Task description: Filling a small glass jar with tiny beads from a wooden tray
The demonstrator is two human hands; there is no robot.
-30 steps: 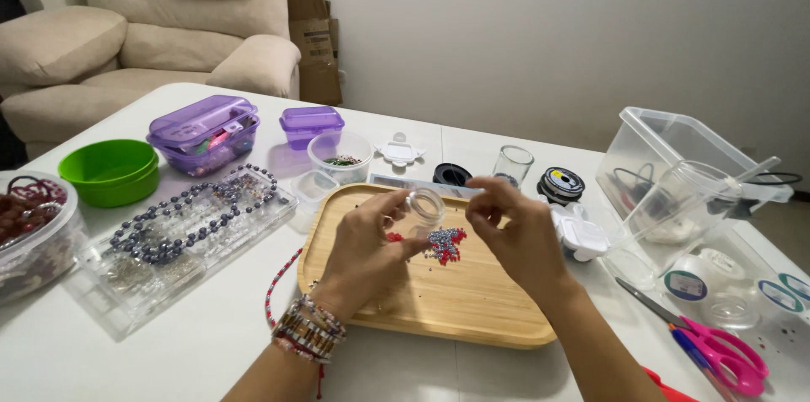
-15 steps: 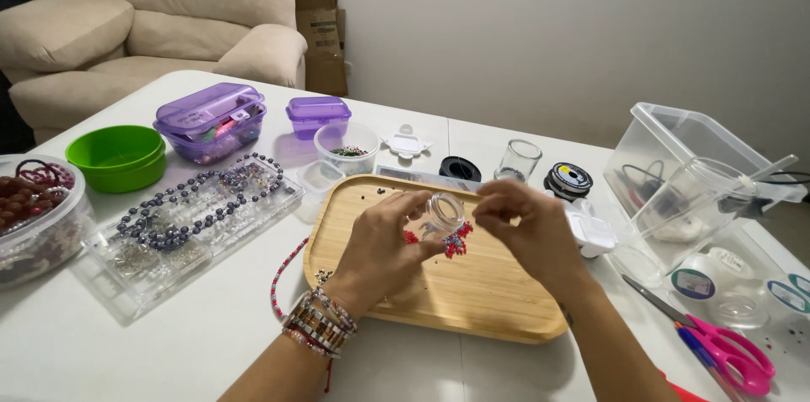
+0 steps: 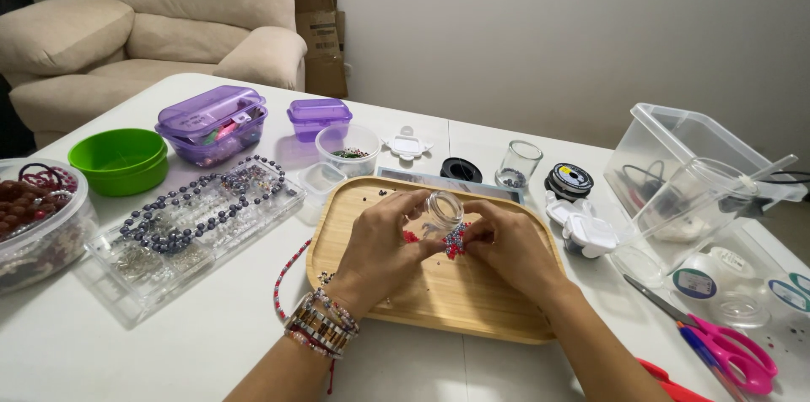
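Since earlier frame our hands came closer together. Left hand point(image 3: 384, 246) pinches small clear glass jar point(image 3: 442, 211), tilted over rectangular bamboo tray point(image 3: 498, 318) so spilled beads stay; right hand point(image 3: 506, 246) curled, touching red-blue bead pile point(image 3: 456, 240).

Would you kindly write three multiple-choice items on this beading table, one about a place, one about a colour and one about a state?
1. Where does the green bowl stand?
A. On the wooden tray
B. At the table's left, beside the large purple box
C. Inside the clear bin

2. What colour are the handles of the scissors?
A. Pink
B. Black
C. Yellow

3. How is the small clear jar held?
A. Upright on the table, capped
B. Lying in the green bowl
C. Tipped between the left hand and the right hand, over the wooden tray

Answers: 1 B, the bowl sits left of the tray, next to the purple box. 2 A, both handle loops are pink. 3 C, both hands grip the tilted jar above the tray and a little heap of beads.
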